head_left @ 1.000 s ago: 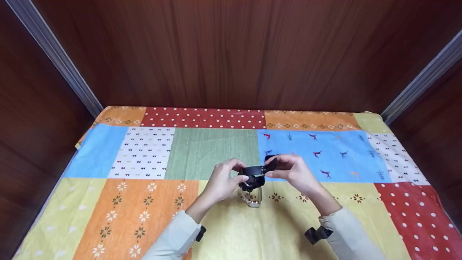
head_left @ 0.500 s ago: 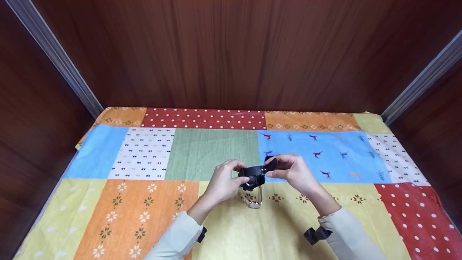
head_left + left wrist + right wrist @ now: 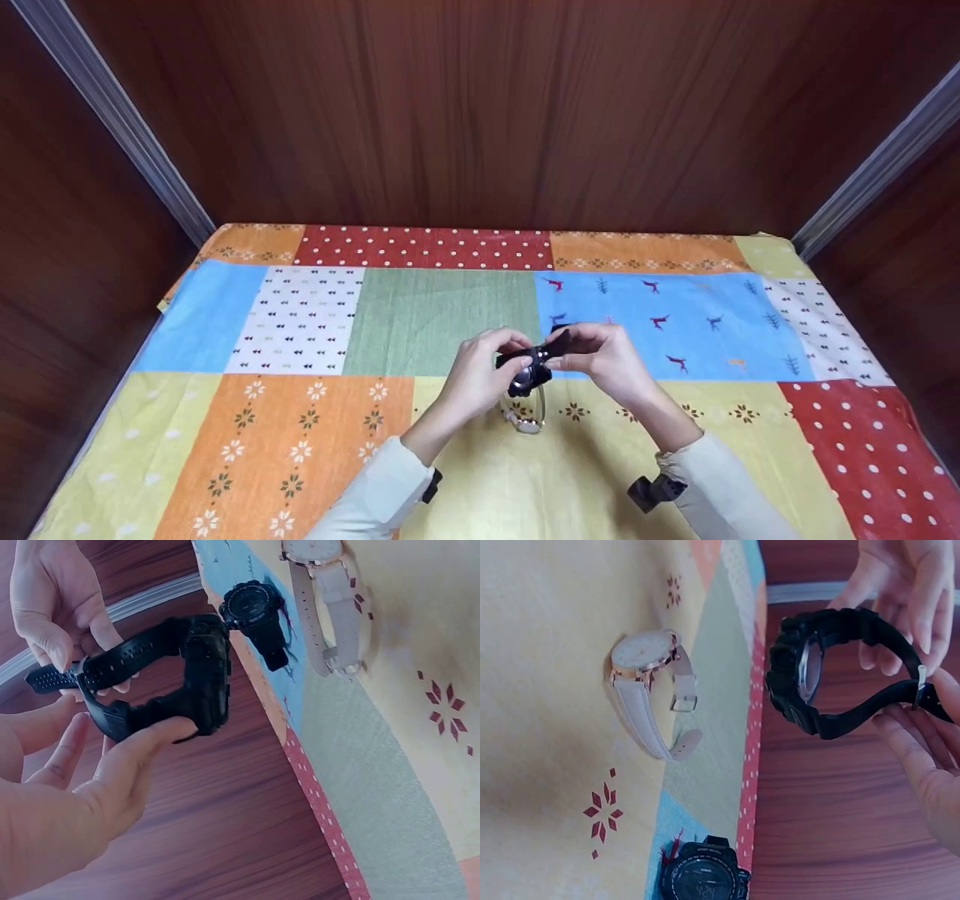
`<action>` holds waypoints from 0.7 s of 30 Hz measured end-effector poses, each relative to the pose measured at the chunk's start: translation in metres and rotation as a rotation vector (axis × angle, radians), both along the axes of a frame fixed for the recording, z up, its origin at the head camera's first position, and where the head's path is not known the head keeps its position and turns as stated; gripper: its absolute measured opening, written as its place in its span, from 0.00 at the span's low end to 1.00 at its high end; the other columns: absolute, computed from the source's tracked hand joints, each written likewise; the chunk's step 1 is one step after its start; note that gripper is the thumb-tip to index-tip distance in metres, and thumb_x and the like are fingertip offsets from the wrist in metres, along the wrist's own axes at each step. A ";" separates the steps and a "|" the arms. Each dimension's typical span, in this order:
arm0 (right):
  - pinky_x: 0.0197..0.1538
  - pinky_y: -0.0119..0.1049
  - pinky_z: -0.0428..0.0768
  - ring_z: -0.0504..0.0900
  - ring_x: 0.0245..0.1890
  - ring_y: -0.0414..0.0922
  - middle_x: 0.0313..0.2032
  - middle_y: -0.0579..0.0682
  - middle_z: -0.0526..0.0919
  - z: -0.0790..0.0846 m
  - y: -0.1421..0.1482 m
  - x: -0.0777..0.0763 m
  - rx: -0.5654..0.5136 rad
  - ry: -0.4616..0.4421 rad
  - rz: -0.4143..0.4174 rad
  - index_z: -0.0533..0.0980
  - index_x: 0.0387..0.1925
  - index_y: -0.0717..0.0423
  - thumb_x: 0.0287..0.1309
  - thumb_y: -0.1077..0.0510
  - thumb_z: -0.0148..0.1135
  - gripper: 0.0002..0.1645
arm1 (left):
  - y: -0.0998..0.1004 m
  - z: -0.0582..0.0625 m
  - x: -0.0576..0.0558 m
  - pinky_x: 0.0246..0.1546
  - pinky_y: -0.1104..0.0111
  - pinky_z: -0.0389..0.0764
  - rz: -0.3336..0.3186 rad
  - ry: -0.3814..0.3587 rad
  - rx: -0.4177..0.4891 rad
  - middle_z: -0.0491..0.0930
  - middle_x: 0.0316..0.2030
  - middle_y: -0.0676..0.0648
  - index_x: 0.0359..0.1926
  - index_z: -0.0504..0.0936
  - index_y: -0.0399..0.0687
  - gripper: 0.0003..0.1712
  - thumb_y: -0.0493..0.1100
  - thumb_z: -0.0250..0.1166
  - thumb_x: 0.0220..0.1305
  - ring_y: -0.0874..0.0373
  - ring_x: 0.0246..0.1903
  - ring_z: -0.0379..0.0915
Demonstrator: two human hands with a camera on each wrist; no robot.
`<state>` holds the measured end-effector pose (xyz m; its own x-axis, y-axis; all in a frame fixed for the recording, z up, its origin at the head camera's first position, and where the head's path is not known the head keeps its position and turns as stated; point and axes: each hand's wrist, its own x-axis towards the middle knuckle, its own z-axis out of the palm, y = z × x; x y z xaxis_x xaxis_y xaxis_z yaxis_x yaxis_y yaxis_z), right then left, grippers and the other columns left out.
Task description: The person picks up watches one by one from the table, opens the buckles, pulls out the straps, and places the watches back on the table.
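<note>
A black digital-style wristwatch [image 3: 531,379] is held up over the table between both hands, its strap formed into a loop. My left hand [image 3: 480,369] grips it by the case side, the thumb [image 3: 161,731] lying along the case edge in the left wrist view. At the strap's buckle [image 3: 921,682], my right hand [image 3: 613,361] pinches the strap, whose free end sticks out past the buckle. Beneath the hands, a pale-strapped watch [image 3: 641,652] with a rose-gold case rests on the cloth. A second black sports watch [image 3: 251,604] lies beyond it, mostly hidden by my right hand in the head view.
A patchwork tablecloth [image 3: 300,420] covers the table. Dark wood panels [image 3: 450,112] rise behind it and at both sides, with metal strips in the corners. Each sleeve carries a black wrist camera [image 3: 656,491].
The held watch has tilted, so its strap loop looks narrower and more of its case shows. My left hand has shifted slightly right; my right hand keeps its pinch on the strap.
</note>
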<state>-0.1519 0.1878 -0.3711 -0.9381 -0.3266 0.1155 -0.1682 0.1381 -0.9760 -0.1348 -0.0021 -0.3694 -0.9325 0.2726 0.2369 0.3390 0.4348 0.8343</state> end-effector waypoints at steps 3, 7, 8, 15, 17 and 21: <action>0.40 0.37 0.80 0.81 0.33 0.43 0.32 0.59 0.81 0.000 -0.001 0.001 0.005 -0.004 -0.007 0.77 0.36 0.73 0.41 0.70 0.69 0.17 | 0.004 0.001 0.000 0.44 0.61 0.71 0.005 0.003 -0.021 0.79 0.33 0.50 0.36 0.81 0.46 0.05 0.36 0.62 0.58 0.56 0.39 0.73; 0.40 0.39 0.80 0.82 0.33 0.44 0.32 0.59 0.81 0.000 -0.001 0.002 0.003 -0.002 -0.012 0.78 0.36 0.71 0.40 0.70 0.70 0.16 | 0.007 0.003 0.001 0.44 0.61 0.71 0.010 0.001 -0.049 0.79 0.32 0.51 0.35 0.81 0.48 0.04 0.37 0.62 0.59 0.56 0.39 0.73; 0.40 0.39 0.80 0.82 0.33 0.44 0.32 0.59 0.81 0.000 -0.001 0.002 0.002 -0.002 -0.011 0.78 0.36 0.71 0.40 0.70 0.70 0.16 | 0.008 0.004 0.001 0.44 0.61 0.70 0.010 0.002 -0.054 0.79 0.32 0.51 0.35 0.81 0.48 0.04 0.37 0.62 0.59 0.56 0.39 0.73; 0.39 0.39 0.80 0.82 0.32 0.45 0.32 0.60 0.82 -0.001 -0.002 0.002 0.002 0.012 0.005 0.78 0.36 0.71 0.41 0.69 0.70 0.16 | 0.011 0.005 0.002 0.43 0.62 0.71 -0.003 0.026 -0.085 0.79 0.33 0.51 0.34 0.80 0.46 0.02 0.37 0.61 0.59 0.56 0.39 0.72; 0.38 0.39 0.80 0.82 0.31 0.45 0.32 0.60 0.82 -0.001 -0.002 0.002 0.001 0.009 0.009 0.78 0.35 0.71 0.40 0.69 0.70 0.16 | 0.011 0.005 0.002 0.43 0.62 0.71 -0.008 0.028 -0.094 0.79 0.33 0.51 0.34 0.80 0.45 0.02 0.37 0.61 0.59 0.56 0.39 0.72; 0.38 0.38 0.80 0.82 0.31 0.44 0.31 0.59 0.82 -0.003 -0.003 0.002 -0.001 0.011 0.024 0.77 0.36 0.73 0.40 0.69 0.70 0.17 | 0.012 0.005 0.002 0.43 0.62 0.70 -0.012 0.017 -0.105 0.79 0.33 0.50 0.33 0.79 0.46 0.02 0.37 0.61 0.59 0.55 0.39 0.72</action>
